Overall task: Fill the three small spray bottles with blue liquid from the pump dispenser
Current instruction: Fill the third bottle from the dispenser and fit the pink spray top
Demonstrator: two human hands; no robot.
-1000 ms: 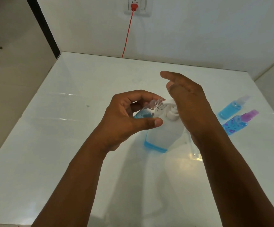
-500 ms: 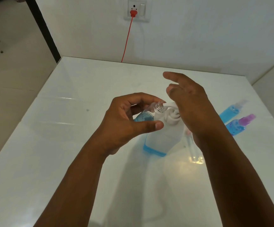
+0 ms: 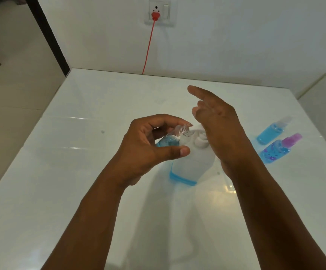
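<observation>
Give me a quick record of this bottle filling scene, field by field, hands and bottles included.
left hand: grips an uncapped small spray bottle, tilted, partly filled with blue liquid, its neck at the pump spout
right hand: fingers straight, palm over the pump head
pump dispenser: upright on the white table, thin blue layer at the bottom
filled bottles: clear-capped bottle and purple-capped bottle lie on the table, to the right
background: red cable plugged into a wall socket
</observation>
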